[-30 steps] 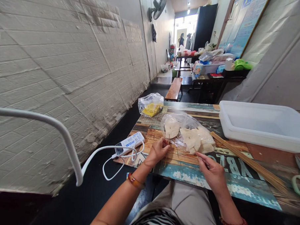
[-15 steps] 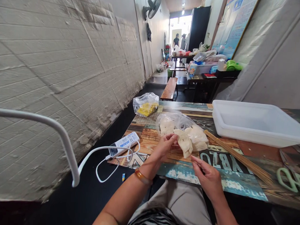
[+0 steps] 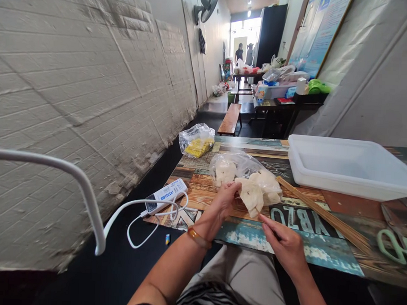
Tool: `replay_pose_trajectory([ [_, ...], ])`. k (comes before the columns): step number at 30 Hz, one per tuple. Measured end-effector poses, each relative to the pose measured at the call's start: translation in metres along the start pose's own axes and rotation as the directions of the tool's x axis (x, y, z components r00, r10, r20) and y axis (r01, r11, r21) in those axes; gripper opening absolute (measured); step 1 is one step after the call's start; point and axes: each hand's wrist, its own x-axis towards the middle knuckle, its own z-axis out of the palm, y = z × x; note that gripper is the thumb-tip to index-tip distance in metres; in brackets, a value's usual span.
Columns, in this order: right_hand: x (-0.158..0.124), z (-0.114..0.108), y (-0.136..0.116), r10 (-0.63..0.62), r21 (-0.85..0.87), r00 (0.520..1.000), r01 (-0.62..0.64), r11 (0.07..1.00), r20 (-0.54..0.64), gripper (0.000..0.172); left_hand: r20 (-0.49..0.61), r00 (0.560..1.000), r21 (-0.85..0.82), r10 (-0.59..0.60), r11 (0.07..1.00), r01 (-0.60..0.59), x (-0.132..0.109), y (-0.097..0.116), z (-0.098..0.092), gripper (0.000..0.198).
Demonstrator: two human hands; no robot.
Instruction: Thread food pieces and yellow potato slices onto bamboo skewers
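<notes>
My left hand (image 3: pixel 229 197) pinches the left edge of a pale, cream-coloured flat food slice (image 3: pixel 251 197) with small slits in it. Closed around a thin bamboo skewer (image 3: pixel 258 212), my right hand (image 3: pixel 282 237) sits at the slice's lower tip; most of the skewer is hidden by the fingers and the slice. Just behind, a clear plastic bag (image 3: pixel 243 159) lies open with several more pale slices (image 3: pixel 267 184) in it. To the right, a bundle of bamboo skewers (image 3: pixel 322 214) rests slantwise on the wood-patterned table (image 3: pixel 198 188).
A white plastic tub (image 3: pixel 343 185) stands at the back right, with green-handled scissors (image 3: pixel 393 241) at the right edge. Left are a white power strip (image 3: pixel 168 196) with cable and a bag with a yellow packet (image 3: pixel 198 148). A bench (image 3: pixel 230 119) stands beyond.
The slice has turned to face me more broadly and hangs slightly lower. My right hand has shifted a little down and right with the skewer; my left hand stays at the slice's edge.
</notes>
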Motion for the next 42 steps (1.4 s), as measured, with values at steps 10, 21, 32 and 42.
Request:
replay_pose_trajectory([
  [10, 0.001, -0.007, 0.004, 0.011, 0.019, 1.0, -0.012, 1.0, 0.014, 0.027, -0.017, 1.0, -0.016, -0.015, 1.0, 0.015, 0.0, 0.0, 0.003, 0.021],
  [21, 0.0, -0.008, 0.003, 0.027, 0.051, 0.998, -0.03, 0.998, 0.048, 0.026, -0.085, 0.992, -0.027, 0.092, 0.995, -0.094, 0.001, -0.002, 0.006, 0.028],
  [32, -0.001, -0.014, 0.005, 0.031, 0.062, 0.996, -0.036, 0.997, 0.083, 0.028, -0.079, 0.992, 0.011, 0.097, 0.995, -0.096, 0.002, -0.007, 0.004, 0.024],
  [42, -0.001, -0.011, 0.007, 0.125, 0.038, 0.987, -0.129, 0.991, 0.1, 0.029, -0.07, 0.993, 0.023, 0.096, 0.995, -0.095, 0.001, -0.005, 0.006, 0.024],
])
